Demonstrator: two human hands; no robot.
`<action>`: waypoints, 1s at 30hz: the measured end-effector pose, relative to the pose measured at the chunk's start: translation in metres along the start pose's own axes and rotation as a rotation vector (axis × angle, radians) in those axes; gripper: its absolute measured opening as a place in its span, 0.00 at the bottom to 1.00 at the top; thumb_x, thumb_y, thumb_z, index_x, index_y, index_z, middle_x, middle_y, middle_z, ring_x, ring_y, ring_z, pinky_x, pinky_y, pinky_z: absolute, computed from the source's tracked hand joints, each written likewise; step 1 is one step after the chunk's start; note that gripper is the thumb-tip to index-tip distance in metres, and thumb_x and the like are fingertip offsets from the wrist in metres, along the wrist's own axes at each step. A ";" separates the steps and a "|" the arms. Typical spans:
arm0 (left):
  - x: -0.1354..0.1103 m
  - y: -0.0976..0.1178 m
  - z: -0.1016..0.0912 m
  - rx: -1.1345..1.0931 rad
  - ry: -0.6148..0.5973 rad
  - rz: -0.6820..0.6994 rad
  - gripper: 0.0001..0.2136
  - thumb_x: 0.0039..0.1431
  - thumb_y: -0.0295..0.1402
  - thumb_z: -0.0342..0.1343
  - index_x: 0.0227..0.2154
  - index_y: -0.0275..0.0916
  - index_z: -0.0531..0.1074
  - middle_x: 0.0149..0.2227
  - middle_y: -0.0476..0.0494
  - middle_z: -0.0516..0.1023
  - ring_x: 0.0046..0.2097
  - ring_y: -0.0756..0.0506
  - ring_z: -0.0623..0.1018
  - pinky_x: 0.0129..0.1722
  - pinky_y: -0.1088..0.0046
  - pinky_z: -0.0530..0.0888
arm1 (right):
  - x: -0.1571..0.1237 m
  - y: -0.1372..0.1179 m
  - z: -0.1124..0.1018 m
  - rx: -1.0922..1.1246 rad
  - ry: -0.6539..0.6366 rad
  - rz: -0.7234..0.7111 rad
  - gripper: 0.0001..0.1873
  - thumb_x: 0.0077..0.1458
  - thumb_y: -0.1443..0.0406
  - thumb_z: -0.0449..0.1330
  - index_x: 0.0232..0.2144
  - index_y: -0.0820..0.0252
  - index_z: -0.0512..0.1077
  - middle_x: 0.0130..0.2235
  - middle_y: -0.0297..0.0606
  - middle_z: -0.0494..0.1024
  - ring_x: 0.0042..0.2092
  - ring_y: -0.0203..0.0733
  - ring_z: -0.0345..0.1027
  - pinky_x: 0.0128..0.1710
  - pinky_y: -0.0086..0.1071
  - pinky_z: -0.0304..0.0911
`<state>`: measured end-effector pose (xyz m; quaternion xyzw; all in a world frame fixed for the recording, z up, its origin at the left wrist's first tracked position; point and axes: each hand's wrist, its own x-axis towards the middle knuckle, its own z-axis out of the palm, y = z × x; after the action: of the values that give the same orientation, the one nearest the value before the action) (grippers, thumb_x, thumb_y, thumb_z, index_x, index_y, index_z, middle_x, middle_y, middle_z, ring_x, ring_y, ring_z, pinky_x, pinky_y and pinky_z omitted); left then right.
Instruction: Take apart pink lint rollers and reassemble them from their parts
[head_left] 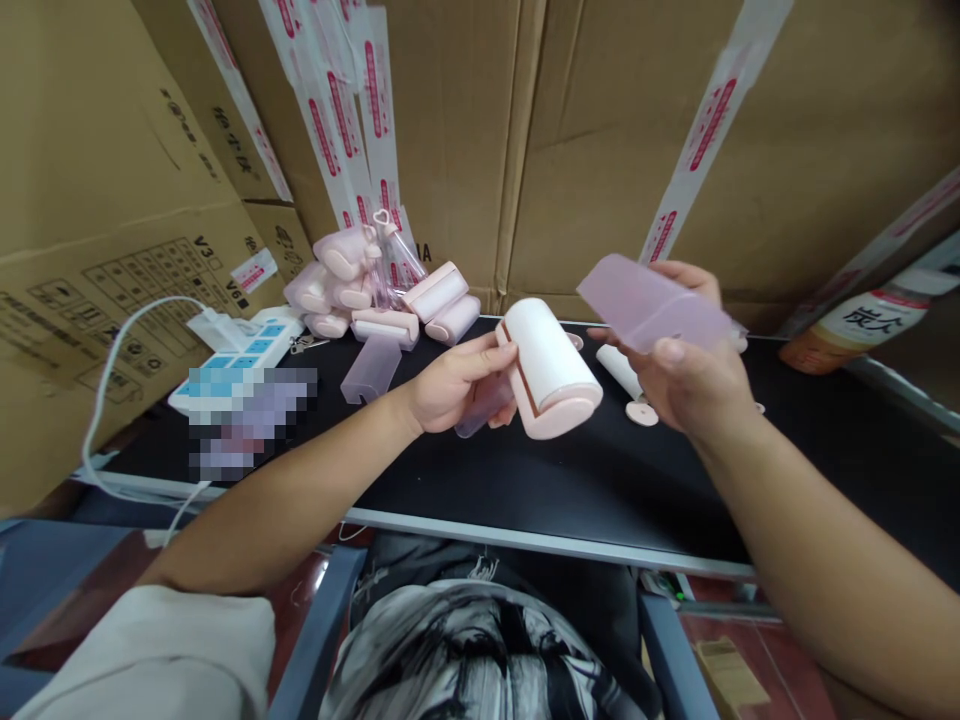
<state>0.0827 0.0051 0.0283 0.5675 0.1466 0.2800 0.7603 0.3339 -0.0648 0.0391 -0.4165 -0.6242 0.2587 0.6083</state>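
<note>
My left hand (pixel 461 385) grips a pink lint roller (pixel 551 365) with a white roll in it, held tilted above the black table. A translucent purple cover piece (pixel 484 403) shows below my left fingers; whether it is joined to the roller I cannot tell. My right hand (pixel 697 375) is closed round another translucent purple cover (pixel 649 300), held apart from the roller, to its right. Behind my right hand, a white roll (pixel 619 370) and a pink round end cap (pixel 641 412) lie on the table. One more purple cover (pixel 373 367) rests left of my left hand.
Several pink lint rollers (pixel 345 255) are piled at the back left, near clear plastic packaging (pixel 397 265). A white power strip (pixel 236 360) with a cable lies at the left. A bottle (pixel 862 320) leans at the back right. Cardboard boxes (pixel 600 130) wall in the black table (pixel 480 490).
</note>
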 end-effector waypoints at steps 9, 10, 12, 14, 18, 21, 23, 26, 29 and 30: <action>0.007 -0.014 0.004 -0.044 -0.040 -0.064 0.22 0.67 0.56 0.58 0.42 0.39 0.71 0.29 0.49 0.77 0.21 0.50 0.73 0.18 0.75 0.69 | -0.025 0.015 0.038 0.074 -0.040 -0.136 0.50 0.46 0.26 0.66 0.62 0.40 0.62 0.69 0.47 0.67 0.68 0.68 0.68 0.57 0.58 0.76; 0.008 -0.014 0.004 -0.037 -0.028 -0.073 0.23 0.68 0.57 0.56 0.43 0.39 0.72 0.29 0.48 0.77 0.21 0.49 0.73 0.18 0.74 0.69 | -0.026 0.015 0.038 0.044 -0.035 -0.151 0.49 0.46 0.25 0.64 0.61 0.39 0.62 0.71 0.47 0.65 0.69 0.68 0.66 0.59 0.59 0.75; 0.008 -0.013 0.005 -0.025 -0.018 -0.082 0.25 0.68 0.59 0.54 0.42 0.38 0.73 0.28 0.48 0.76 0.21 0.50 0.72 0.18 0.74 0.68 | -0.026 0.013 0.037 -0.016 -0.035 -0.172 0.46 0.50 0.26 0.63 0.62 0.38 0.62 0.73 0.46 0.62 0.72 0.69 0.62 0.61 0.60 0.73; 0.008 -0.013 0.006 -0.010 -0.020 -0.068 0.27 0.67 0.61 0.54 0.39 0.38 0.72 0.27 0.48 0.75 0.21 0.50 0.70 0.18 0.74 0.66 | -0.026 0.011 0.034 -0.087 -0.062 -0.175 0.46 0.54 0.28 0.61 0.65 0.37 0.60 0.74 0.45 0.62 0.73 0.68 0.60 0.63 0.60 0.71; 0.005 -0.013 0.007 0.087 0.017 0.023 0.27 0.68 0.63 0.55 0.37 0.39 0.69 0.24 0.51 0.72 0.20 0.52 0.68 0.18 0.75 0.64 | -0.025 0.005 0.026 -0.248 -0.170 -0.255 0.43 0.62 0.32 0.58 0.73 0.37 0.60 0.76 0.41 0.60 0.76 0.68 0.53 0.72 0.65 0.58; 0.003 -0.011 0.008 0.199 0.079 0.047 0.27 0.68 0.63 0.56 0.41 0.40 0.68 0.22 0.53 0.71 0.18 0.52 0.68 0.17 0.75 0.63 | -0.023 0.002 0.021 -0.312 -0.247 -0.359 0.39 0.66 0.37 0.59 0.74 0.33 0.62 0.78 0.37 0.58 0.78 0.68 0.49 0.75 0.66 0.52; 0.001 -0.010 0.009 0.239 0.115 0.047 0.28 0.66 0.65 0.56 0.41 0.41 0.67 0.22 0.54 0.70 0.18 0.52 0.68 0.16 0.75 0.61 | -0.022 0.002 0.021 -0.322 -0.292 -0.405 0.40 0.66 0.38 0.61 0.75 0.30 0.60 0.78 0.36 0.56 0.79 0.68 0.47 0.75 0.66 0.51; 0.000 -0.010 0.012 0.237 0.164 0.048 0.30 0.63 0.67 0.57 0.42 0.41 0.68 0.23 0.54 0.71 0.18 0.52 0.68 0.16 0.75 0.61 | -0.023 0.006 0.025 -0.320 -0.342 -0.418 0.44 0.65 0.36 0.60 0.77 0.31 0.57 0.80 0.36 0.53 0.80 0.68 0.43 0.76 0.65 0.48; 0.000 -0.009 0.014 0.208 0.152 0.051 0.31 0.63 0.67 0.58 0.44 0.40 0.69 0.26 0.52 0.72 0.20 0.52 0.68 0.18 0.75 0.61 | -0.025 0.008 0.029 -0.324 -0.358 -0.408 0.51 0.61 0.34 0.61 0.79 0.33 0.52 0.81 0.38 0.49 0.81 0.69 0.40 0.78 0.66 0.43; 0.000 -0.009 0.014 0.204 0.139 0.059 0.32 0.62 0.67 0.59 0.45 0.40 0.69 0.27 0.52 0.72 0.21 0.52 0.68 0.19 0.75 0.62 | -0.026 0.009 0.029 -0.321 -0.361 -0.408 0.52 0.60 0.34 0.63 0.79 0.33 0.51 0.82 0.37 0.48 0.81 0.69 0.40 0.78 0.66 0.41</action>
<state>0.0924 -0.0081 0.0244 0.6253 0.2100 0.3244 0.6780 0.3047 -0.0763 0.0143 -0.3208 -0.8257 0.0993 0.4533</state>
